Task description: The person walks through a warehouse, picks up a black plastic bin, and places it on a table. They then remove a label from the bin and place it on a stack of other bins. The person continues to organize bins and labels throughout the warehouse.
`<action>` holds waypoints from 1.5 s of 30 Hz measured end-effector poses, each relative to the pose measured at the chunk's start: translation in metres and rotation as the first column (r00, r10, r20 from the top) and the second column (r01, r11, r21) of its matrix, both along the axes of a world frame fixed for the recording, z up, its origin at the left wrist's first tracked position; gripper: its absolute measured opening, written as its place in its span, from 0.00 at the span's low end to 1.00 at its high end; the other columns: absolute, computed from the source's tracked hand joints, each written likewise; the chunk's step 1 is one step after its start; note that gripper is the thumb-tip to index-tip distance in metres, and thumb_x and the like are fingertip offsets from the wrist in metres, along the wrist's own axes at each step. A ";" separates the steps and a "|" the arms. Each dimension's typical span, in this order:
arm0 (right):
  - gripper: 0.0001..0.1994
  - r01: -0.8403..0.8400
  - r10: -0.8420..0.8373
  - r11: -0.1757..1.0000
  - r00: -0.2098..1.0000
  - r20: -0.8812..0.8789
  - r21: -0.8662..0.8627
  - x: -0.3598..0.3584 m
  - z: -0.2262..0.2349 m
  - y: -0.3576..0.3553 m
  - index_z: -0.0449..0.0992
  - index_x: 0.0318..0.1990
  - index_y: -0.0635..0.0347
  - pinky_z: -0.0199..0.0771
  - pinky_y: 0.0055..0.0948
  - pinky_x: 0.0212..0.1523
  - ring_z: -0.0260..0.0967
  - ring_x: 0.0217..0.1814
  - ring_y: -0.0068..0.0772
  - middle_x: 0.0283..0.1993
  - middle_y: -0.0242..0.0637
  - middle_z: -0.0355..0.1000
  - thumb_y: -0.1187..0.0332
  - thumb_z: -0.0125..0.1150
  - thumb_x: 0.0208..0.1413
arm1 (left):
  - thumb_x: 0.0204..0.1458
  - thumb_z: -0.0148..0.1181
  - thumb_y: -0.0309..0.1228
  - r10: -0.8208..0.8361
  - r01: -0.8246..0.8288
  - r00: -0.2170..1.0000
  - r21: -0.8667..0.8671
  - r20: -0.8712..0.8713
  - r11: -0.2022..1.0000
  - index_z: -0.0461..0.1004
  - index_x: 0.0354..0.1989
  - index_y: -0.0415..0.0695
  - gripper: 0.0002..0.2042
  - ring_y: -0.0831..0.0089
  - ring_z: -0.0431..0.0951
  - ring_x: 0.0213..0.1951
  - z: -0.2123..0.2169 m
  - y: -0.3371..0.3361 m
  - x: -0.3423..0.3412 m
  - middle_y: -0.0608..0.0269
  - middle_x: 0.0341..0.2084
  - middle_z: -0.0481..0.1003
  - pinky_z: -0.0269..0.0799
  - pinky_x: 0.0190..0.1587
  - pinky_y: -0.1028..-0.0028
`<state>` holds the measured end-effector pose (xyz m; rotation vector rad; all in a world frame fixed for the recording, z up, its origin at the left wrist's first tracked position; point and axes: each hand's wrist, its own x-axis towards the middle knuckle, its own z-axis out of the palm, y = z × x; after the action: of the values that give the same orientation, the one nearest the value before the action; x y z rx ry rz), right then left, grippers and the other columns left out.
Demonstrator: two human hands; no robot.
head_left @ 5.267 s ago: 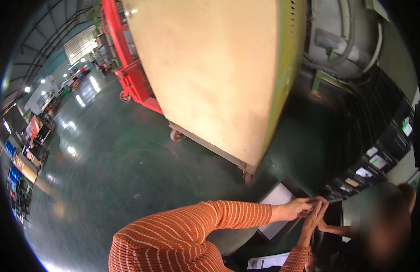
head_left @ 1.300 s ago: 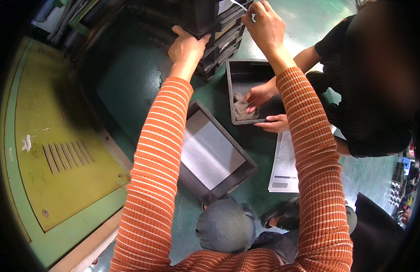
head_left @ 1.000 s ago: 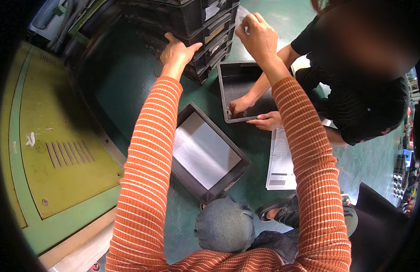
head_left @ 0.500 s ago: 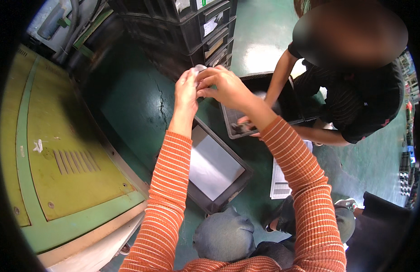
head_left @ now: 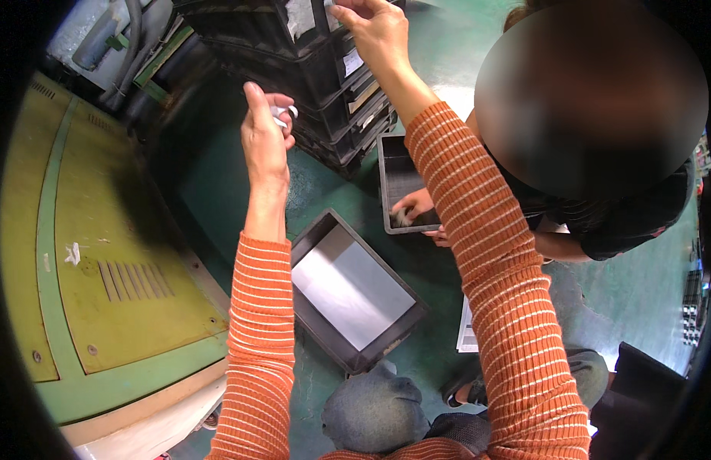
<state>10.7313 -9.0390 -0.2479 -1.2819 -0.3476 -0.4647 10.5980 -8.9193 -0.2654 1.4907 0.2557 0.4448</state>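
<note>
My left hand (head_left: 267,138) is raised with its fingers curled around small white pieces (head_left: 283,115), whose kind I cannot make out. Farther forward and to the right, my right hand (head_left: 380,34) reaches to the upper part of a stack of black crates (head_left: 317,77). Its thumb and fingers are bent together beside a whitish thing (head_left: 330,15); the picture's top edge partly cuts them off. Below my hands, a dark grey bin (head_left: 321,326) stands on the floor, with a white sheet (head_left: 355,287) lying in it.
At the right a co-worker bends over another grey bin (head_left: 383,188), a hand (head_left: 413,205) inside it. Printed papers (head_left: 467,330) lie partly under my right forearm. A yellow-green machine panel (head_left: 141,230) fills the left side. My knee (head_left: 375,410) is near the lined bin.
My hands were together above the floor and have parted. The right moved up and forward to the crates; the left moved left with the white pieces. The co-worker's head leans nearer.
</note>
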 end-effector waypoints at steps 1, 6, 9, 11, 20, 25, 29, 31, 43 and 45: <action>0.03 -0.018 0.017 1.000 1.000 0.024 0.021 0.007 0.000 0.002 0.73 0.28 0.64 0.64 0.18 0.25 0.64 0.23 0.17 0.21 0.30 0.69 0.75 0.61 0.45 | 0.55 0.39 0.54 0.001 -0.002 1.000 0.061 0.016 0.998 0.69 0.29 0.41 0.25 0.87 0.59 0.18 0.008 -0.001 0.002 0.73 0.17 0.61 0.51 0.17 0.86; 0.04 0.048 -0.044 0.995 0.998 0.055 -0.088 0.008 0.010 -0.003 0.74 0.24 0.63 0.63 0.19 0.22 0.63 0.21 0.16 0.18 0.30 0.69 0.75 0.63 0.43 | 0.55 0.47 0.47 0.067 -0.112 0.986 0.307 0.154 0.945 0.70 0.29 0.42 0.18 0.89 0.58 0.19 0.030 -0.004 0.021 0.76 0.16 0.59 0.52 0.18 0.87; 0.04 0.098 -0.082 0.985 0.990 0.118 -0.139 0.010 0.011 -0.003 0.73 0.23 0.62 0.63 0.20 0.22 0.64 0.20 0.18 0.18 0.32 0.69 0.74 0.63 0.42 | 0.53 0.51 0.43 0.088 -0.193 0.961 0.404 0.264 0.894 0.71 0.29 0.42 0.15 0.88 0.59 0.19 0.035 0.000 0.037 0.76 0.17 0.62 0.54 0.19 0.85; 0.04 0.166 -0.134 0.972 0.973 0.189 -0.166 0.010 0.010 -0.003 0.74 0.23 0.62 0.65 0.23 0.23 0.67 0.20 0.23 0.19 0.35 0.70 0.73 0.64 0.41 | 0.53 0.52 0.43 0.114 -0.285 0.936 0.524 0.334 0.803 0.71 0.28 0.41 0.16 0.86 0.62 0.20 0.041 -0.002 0.044 0.74 0.18 0.66 0.58 0.21 0.83; 0.09 0.557 -0.496 0.658 0.827 0.266 -0.507 -0.013 0.024 0.008 0.74 0.26 0.60 0.70 0.39 0.33 0.71 0.30 0.46 0.25 0.45 0.72 0.63 0.58 0.44 | 0.44 0.56 0.53 0.293 -0.429 0.892 0.847 0.343 0.314 0.73 0.27 0.40 0.23 0.54 0.75 0.31 0.067 -0.009 0.069 0.52 0.24 0.75 0.68 0.36 0.64; 0.12 0.462 -0.388 0.741 0.887 0.250 -0.487 0.004 0.018 0.000 0.72 0.29 0.64 0.69 0.41 0.33 0.70 0.30 0.51 0.27 0.49 0.72 0.63 0.57 0.43 | 0.44 0.54 0.54 0.295 -0.356 0.922 0.847 0.249 0.395 0.75 0.32 0.41 0.24 0.53 0.75 0.35 0.066 -0.004 0.075 0.50 0.28 0.76 0.68 0.40 0.65; 0.08 0.331 -0.345 0.922 0.938 -0.042 -0.203 0.007 -0.012 -0.004 0.77 0.29 0.62 0.71 0.31 0.35 0.73 0.29 0.34 0.27 0.41 0.74 0.67 0.60 0.44 | 0.45 0.52 0.54 0.292 -0.303 0.937 0.868 0.194 0.394 0.75 0.35 0.41 0.25 0.50 0.74 0.39 0.067 -0.002 0.074 0.46 0.32 0.75 0.67 0.42 0.64; 0.12 0.282 -0.282 0.958 0.959 -0.008 -0.051 0.002 -0.011 -0.003 0.75 0.29 0.65 0.71 0.34 0.36 0.73 0.31 0.41 0.27 0.47 0.73 0.64 0.60 0.44 | 0.46 0.52 0.52 0.269 -0.334 0.930 0.877 0.249 0.345 0.75 0.30 0.38 0.24 0.49 0.74 0.37 0.065 0.004 0.076 0.45 0.29 0.75 0.68 0.40 0.61; 0.08 0.295 -0.307 0.951 0.928 -0.210 -0.088 0.000 -0.022 -0.031 0.76 0.27 0.65 0.71 0.30 0.34 0.73 0.28 0.35 0.24 0.44 0.74 0.68 0.62 0.42 | 0.47 0.48 0.54 0.268 -0.267 0.948 0.890 0.174 0.369 0.73 0.35 0.36 0.28 0.44 0.72 0.40 0.064 -0.002 0.077 0.38 0.31 0.73 0.67 0.43 0.59; 0.08 0.295 -0.306 0.952 0.922 -0.237 -0.082 0.001 -0.025 -0.041 0.77 0.27 0.65 0.71 0.28 0.33 0.73 0.27 0.32 0.24 0.42 0.74 0.68 0.63 0.43 | 0.47 0.48 0.55 0.294 -0.246 0.945 0.904 0.143 0.350 0.73 0.35 0.35 0.28 0.44 0.72 0.40 0.066 -0.002 0.077 0.37 0.32 0.73 0.66 0.43 0.59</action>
<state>10.7324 -9.0804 -0.2733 -1.4263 0.0525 -0.5508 10.6753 -8.9212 -0.1996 2.6063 0.3142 0.9290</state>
